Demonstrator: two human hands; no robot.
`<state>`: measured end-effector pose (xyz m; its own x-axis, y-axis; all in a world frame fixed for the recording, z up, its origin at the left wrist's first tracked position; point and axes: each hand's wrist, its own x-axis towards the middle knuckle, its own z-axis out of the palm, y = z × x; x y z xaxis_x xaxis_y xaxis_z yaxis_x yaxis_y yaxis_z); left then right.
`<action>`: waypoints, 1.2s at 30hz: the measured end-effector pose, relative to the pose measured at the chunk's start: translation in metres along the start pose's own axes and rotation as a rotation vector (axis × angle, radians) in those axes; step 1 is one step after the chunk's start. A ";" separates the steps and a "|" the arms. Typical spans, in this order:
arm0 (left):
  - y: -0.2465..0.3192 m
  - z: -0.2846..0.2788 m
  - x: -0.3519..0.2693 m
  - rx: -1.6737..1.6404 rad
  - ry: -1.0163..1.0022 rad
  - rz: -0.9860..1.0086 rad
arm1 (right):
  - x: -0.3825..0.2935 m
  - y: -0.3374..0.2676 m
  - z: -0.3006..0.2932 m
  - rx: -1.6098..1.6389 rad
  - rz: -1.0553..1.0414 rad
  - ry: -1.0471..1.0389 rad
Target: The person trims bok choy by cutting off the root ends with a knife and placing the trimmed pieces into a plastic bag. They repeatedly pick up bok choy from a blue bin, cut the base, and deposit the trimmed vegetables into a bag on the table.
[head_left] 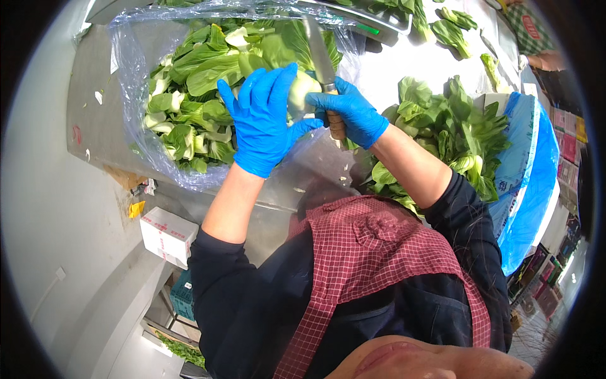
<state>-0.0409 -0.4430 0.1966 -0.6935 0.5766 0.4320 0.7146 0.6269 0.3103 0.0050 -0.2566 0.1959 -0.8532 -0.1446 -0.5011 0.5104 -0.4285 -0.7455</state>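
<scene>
My left hand (265, 113), in a blue glove, is spread with its fingers apart over a pile of bok choy (203, 71). The pile lies inside a clear plastic bag (130, 85). Just beside the left fingers is one blurred bok choy head (303, 90), its pale base near my right hand. Whether the left palm touches it is hidden. My right hand (352, 111), also blue-gloved, grips the wooden handle of a knife (319, 52). The blade points up and away from me, over the bag's right side.
More bok choy (440, 128) is heaped at the right beside a blue plastic liner (525, 156). A scale (378, 31) with a green-lit display stands behind the bag on the metal table (94, 123). Another person's arm (547, 60) shows at far right. A white box (168, 234) sits lower left.
</scene>
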 end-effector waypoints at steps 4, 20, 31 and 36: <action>0.007 0.002 -0.018 -0.116 0.151 -0.074 | 0.004 0.014 -0.011 0.112 -0.133 0.039; -0.001 0.037 -0.026 -1.883 0.116 -1.079 | 0.009 0.033 -0.010 0.072 -0.235 0.367; -0.001 0.039 -0.039 -1.763 -0.031 -0.860 | 0.010 0.031 -0.007 -0.268 -0.410 0.147; -0.023 0.031 -0.053 -1.833 -0.082 -0.814 | 0.007 0.027 -0.002 -0.355 -0.457 0.067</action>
<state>-0.0235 -0.4716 0.1404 -0.8063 0.5382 -0.2454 -0.5181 -0.4423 0.7321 0.0128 -0.2676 0.1713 -0.9926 0.0468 -0.1118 0.1063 -0.1075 -0.9885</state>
